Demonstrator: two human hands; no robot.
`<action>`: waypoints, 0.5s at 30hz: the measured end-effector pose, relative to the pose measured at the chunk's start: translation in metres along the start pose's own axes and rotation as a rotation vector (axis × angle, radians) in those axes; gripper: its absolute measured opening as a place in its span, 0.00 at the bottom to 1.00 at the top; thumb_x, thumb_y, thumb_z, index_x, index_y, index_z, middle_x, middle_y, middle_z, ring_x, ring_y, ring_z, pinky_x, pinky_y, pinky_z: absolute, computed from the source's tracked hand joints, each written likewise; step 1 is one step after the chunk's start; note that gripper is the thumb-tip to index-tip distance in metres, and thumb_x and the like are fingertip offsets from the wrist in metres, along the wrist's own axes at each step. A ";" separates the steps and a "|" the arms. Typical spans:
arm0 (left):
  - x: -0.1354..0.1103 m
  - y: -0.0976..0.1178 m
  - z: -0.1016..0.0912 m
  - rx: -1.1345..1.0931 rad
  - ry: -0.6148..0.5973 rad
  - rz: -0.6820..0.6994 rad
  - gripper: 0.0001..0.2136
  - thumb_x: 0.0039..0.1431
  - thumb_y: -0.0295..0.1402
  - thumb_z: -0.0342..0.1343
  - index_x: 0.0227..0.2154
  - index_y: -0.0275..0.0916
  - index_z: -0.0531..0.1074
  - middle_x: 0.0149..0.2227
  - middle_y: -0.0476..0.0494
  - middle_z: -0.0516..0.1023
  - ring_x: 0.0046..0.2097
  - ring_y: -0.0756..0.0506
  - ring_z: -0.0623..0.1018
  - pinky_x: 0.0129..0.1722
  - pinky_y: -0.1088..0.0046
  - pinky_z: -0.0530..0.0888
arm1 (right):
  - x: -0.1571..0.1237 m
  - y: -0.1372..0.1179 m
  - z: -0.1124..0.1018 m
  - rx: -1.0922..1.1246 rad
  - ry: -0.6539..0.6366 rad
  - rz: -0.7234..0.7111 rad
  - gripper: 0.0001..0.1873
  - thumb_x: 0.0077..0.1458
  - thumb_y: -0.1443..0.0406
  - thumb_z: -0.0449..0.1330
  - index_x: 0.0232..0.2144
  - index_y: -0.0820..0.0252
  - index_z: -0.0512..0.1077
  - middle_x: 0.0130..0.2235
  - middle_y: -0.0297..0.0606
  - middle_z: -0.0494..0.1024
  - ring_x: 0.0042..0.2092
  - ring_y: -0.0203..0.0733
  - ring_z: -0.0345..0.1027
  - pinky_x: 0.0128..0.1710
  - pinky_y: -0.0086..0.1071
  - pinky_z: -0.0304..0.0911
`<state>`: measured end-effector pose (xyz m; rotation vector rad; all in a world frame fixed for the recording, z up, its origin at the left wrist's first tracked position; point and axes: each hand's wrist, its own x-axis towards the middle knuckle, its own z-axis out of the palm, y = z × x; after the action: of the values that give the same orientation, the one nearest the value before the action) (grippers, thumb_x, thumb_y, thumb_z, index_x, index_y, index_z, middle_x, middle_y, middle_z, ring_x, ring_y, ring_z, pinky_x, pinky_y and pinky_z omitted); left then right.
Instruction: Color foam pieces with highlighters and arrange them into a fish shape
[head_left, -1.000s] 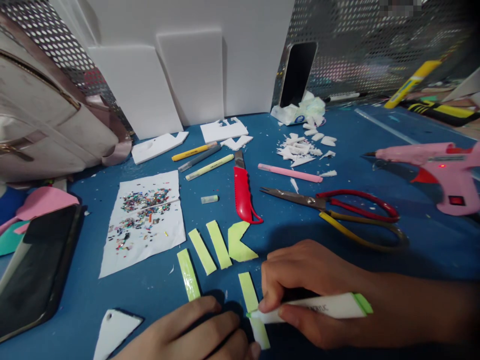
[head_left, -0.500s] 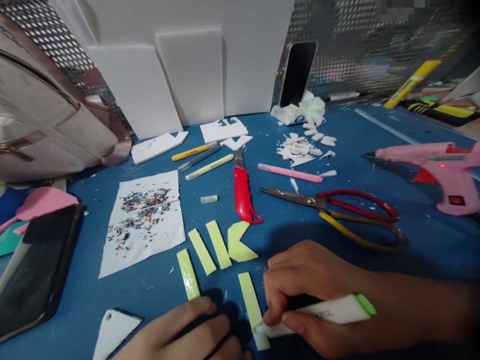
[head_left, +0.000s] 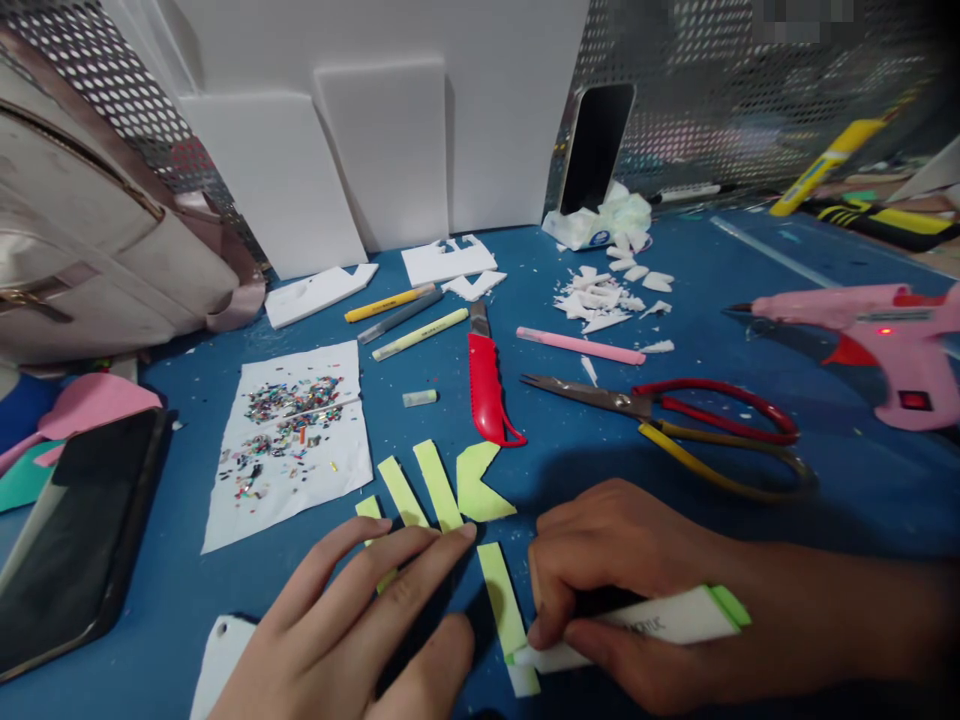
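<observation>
My right hand (head_left: 630, 570) grips a white acrylic marker (head_left: 667, 622) with a green end. Its green tip touches the lower part of a light-green strip (head_left: 501, 592), whose bottom end is still white. My left hand (head_left: 360, 630) is open, fingers stretched out over the lower ends of other green strips (head_left: 435, 482); whether it presses on them I cannot tell. Beside those strips lies a notched green piece (head_left: 480, 488). A white piece with a hole (head_left: 214, 665) is partly hidden behind my left hand.
Beyond the strips lie a red cutter (head_left: 486, 385), scissors (head_left: 630, 402) and several pens (head_left: 581, 345). A pink glue gun (head_left: 847, 315) with a lit red light sits right. Paper with beads (head_left: 337, 465) and a phone (head_left: 82, 530) lie left. White boards (head_left: 382, 150) stand behind.
My left hand has moved up and right, fingers now spread over the strips and covering part of them. My right hand and the marker tip have hardly moved.
</observation>
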<state>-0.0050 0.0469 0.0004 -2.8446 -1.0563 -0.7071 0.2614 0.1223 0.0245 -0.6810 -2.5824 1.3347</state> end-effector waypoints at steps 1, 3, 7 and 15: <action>-0.001 0.000 0.001 0.004 -0.015 -0.004 0.11 0.75 0.28 0.44 0.45 0.41 0.73 0.63 0.44 0.72 0.60 0.43 0.73 0.67 0.59 0.58 | 0.000 0.001 0.001 0.005 0.008 -0.015 0.07 0.60 0.67 0.58 0.33 0.61 0.77 0.31 0.35 0.79 0.34 0.37 0.73 0.35 0.29 0.60; -0.002 0.000 0.002 0.020 -0.022 -0.025 0.12 0.74 0.31 0.46 0.46 0.44 0.76 0.67 0.49 0.68 0.61 0.46 0.71 0.69 0.61 0.53 | -0.001 0.002 0.002 0.008 0.030 -0.028 0.08 0.60 0.66 0.58 0.32 0.62 0.76 0.30 0.34 0.79 0.33 0.36 0.73 0.35 0.28 0.60; -0.001 0.005 0.006 0.164 -0.013 -0.026 0.13 0.70 0.32 0.53 0.53 0.43 0.75 0.69 0.53 0.63 0.60 0.48 0.70 0.72 0.66 0.49 | -0.001 0.004 0.004 0.030 0.081 -0.044 0.06 0.59 0.67 0.59 0.30 0.62 0.75 0.30 0.34 0.79 0.34 0.36 0.73 0.35 0.27 0.60; 0.000 0.010 0.005 0.104 -0.094 -0.125 0.14 0.72 0.32 0.47 0.53 0.47 0.74 0.69 0.60 0.62 0.62 0.50 0.68 0.72 0.69 0.49 | -0.002 0.009 0.007 0.071 0.111 -0.115 0.06 0.58 0.67 0.59 0.30 0.63 0.75 0.28 0.34 0.78 0.31 0.34 0.69 0.33 0.26 0.59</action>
<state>0.0029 0.0401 -0.0029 -2.7675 -1.2546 -0.5131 0.2639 0.1204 0.0135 -0.5687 -2.4357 1.3081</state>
